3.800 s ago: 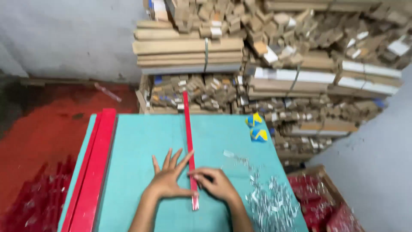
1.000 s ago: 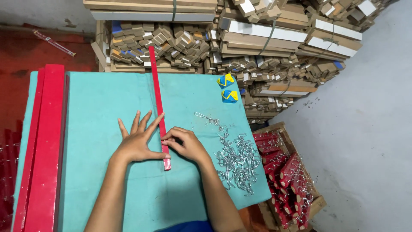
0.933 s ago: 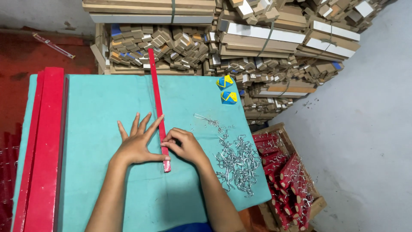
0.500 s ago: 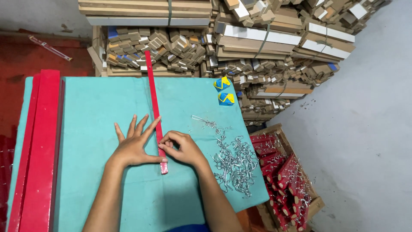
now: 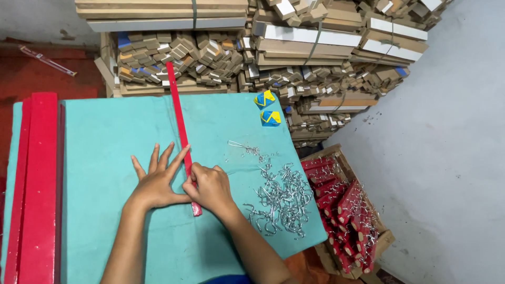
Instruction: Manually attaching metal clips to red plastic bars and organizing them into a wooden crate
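My left hand [image 5: 158, 181] lies flat on the teal table cover [image 5: 105, 137], fingers spread wide and gripping nothing, with the forefinger tip touching the left edge of a long red strip [image 5: 181, 131]. That strip runs from the far edge of the table, where it leans out over the stacked cardboard, down toward me, its near end poking out just below my knuckles. My right hand [image 5: 210, 185] is curled over the strip's near part, fingers bent down and pinched against it; whether a small piece sits under my fingertips I cannot tell. Just to the right of that hand lies a loose heap of silvery metal hooks [image 5: 281, 200], a few strays trailing toward the far side. Two small blue and yellow packets [image 5: 267, 108] sit near the table's far right corner. Along the left edge rest broad red bars [image 5: 37, 173]. Beside the table, low on the right, a cardboard box [image 5: 344, 215] holds red pieces with hooks.
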